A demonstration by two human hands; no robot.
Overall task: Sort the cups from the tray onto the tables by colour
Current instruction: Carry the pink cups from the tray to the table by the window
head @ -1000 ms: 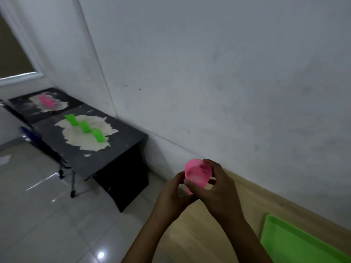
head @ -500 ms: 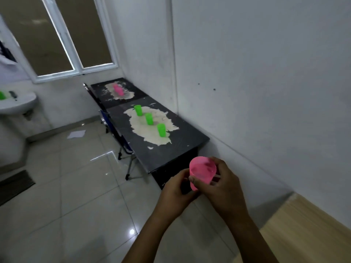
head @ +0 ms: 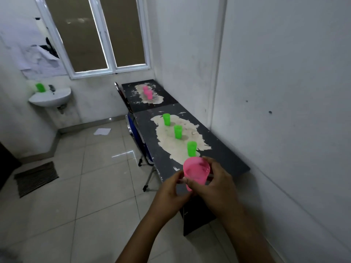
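Both hands [head: 197, 188] hold pink cup [head: 196, 172] mouth-up, upright.

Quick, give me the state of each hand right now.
Left hand: closed on the pink cup, fingers on its lower left side.
Right hand: closed on the same pink cup, fingers around its right side.

The room is dim and bluish-grey. A small white glare streak sits on the floor tiles [head: 123, 154] left of the counter [head: 224, 154]. The window [head: 96, 35] looks dark. Straight lines bow near the edges, and detail is soft throughout.
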